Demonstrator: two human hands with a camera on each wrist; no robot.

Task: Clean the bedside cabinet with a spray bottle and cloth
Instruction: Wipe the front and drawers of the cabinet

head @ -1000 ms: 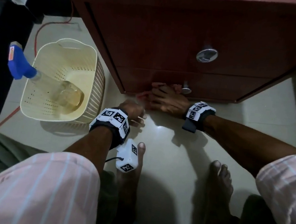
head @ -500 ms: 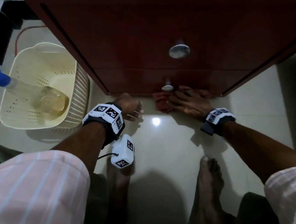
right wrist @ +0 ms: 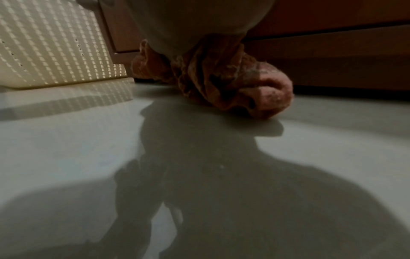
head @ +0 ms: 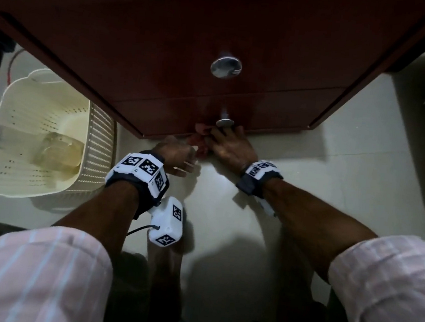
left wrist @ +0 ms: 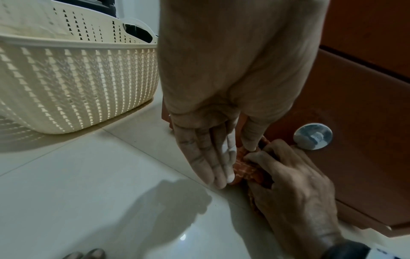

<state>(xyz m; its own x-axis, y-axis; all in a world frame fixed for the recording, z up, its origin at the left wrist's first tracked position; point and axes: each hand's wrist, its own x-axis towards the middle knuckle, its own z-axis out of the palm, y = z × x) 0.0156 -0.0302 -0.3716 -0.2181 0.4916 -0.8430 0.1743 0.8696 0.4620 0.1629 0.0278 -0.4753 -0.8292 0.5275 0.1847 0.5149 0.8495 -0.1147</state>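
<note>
The dark red-brown bedside cabinet (head: 165,51) has two drawers with metal knobs; the lower knob (head: 224,122) is just above my hands. My right hand (head: 230,147) grips a bunched red cloth (head: 198,143) with curled fingers, down at the lower drawer's bottom edge by the floor. In the right wrist view the cloth (right wrist: 221,75) bulges from under my palm and touches the tiles. My left hand (left wrist: 210,157) has straight fingers, and its thumb tip touches the cloth (left wrist: 244,168). The spray bottle (head: 50,149), with a blue head, lies in the basket.
A cream perforated basket (head: 97,148) stands on the pale tiled floor (head: 224,240) left of the cabinet, close to my left wrist. A red cord (head: 12,61) runs along the floor behind it. A dark object stands at the far right (head: 421,156).
My right hand and the cloth have slid back left from beside the lower knob to right under it. My left hand has moved in and now touches the cloth.
</note>
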